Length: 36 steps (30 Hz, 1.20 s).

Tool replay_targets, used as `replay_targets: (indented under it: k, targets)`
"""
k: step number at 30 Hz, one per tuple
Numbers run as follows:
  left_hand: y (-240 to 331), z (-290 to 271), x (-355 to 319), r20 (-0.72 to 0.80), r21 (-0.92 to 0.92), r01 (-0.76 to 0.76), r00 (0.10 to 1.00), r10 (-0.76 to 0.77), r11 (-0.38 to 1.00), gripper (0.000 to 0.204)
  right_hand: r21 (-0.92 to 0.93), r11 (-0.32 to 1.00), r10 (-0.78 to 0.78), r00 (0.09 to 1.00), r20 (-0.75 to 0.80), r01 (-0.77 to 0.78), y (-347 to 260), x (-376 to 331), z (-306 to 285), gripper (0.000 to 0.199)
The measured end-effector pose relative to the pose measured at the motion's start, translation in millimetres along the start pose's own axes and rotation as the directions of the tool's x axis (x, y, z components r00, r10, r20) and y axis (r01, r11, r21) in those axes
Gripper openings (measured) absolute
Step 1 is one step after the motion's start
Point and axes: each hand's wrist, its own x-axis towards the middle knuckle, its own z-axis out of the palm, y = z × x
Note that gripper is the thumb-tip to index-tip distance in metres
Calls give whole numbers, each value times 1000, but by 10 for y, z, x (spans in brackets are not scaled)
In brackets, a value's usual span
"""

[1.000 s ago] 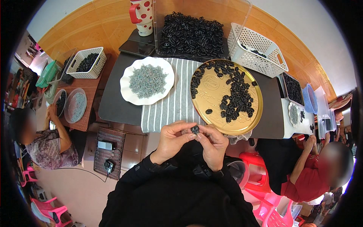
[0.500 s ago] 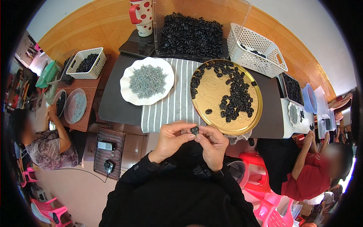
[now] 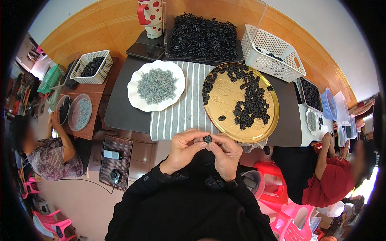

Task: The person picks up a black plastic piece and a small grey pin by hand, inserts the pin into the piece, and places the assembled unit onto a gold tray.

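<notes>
Between the fingertips of my left hand (image 3: pixel 185 149) and my right hand (image 3: pixel 225 156) is a small black oval plastic piece with holes (image 3: pixel 207 139). Both hands pinch it in front of the table's near edge, and the fingers hide much of it. Just beyond them lies a round gold tray (image 3: pixel 223 105), strewn with many like black pieces (image 3: pixel 251 108). To its left, a white scalloped plate (image 3: pixel 134 90) carries a heap of small grey-green screw-like pieces (image 3: pixel 157 86). A grey striped cloth (image 3: pixel 173 120) lies under part of both.
A clear bin of black pieces (image 3: pixel 203 38), a white perforated basket (image 3: pixel 277 60), a phone (image 3: pixel 145 51) and a spotted tumbler (image 3: pixel 152 18) line the back. Co-workers sit left (image 3: pixel 52 156) and right (image 3: pixel 333 176). A red stool (image 3: pixel 271 180) is at my right.
My hands stay nearly still, still pinching the black piece. The co-worker on the right has shifted slightly, leaning to the right.
</notes>
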Motion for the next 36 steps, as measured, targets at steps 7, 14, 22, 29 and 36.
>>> replay_targets:
  k: [7, 14, 22, 29, 36]
  targets:
    - [17, 49, -42, -19, 127, -93, 995, 96, 987, 29, -4, 998, -67, 998, -13, 67, 1, -39, 60, 19]
    - [50, 98, -88, -35, 236, -174, 982, 187, 956, 30, -65, 987, -150, 989, -8, 149, 26, -82, 63, 21]
    - [-13, 116, -82, -44, 282, -232, 966, 254, 931, 28, -78, 984, -162, 987, -9, 160, 83, -88, 23, 19]
    - [7, 77, -26, -54, 178, -150, 985, 161, 973, 31, -90, 993, -76, 996, -35, 73, -63, 21, 104, 20]
    - [221, 24, -13, 145, 262, -238, 968, 206, 935, 37, -1, 965, 261, 956, 132, -263, -400, 136, -115, 16]
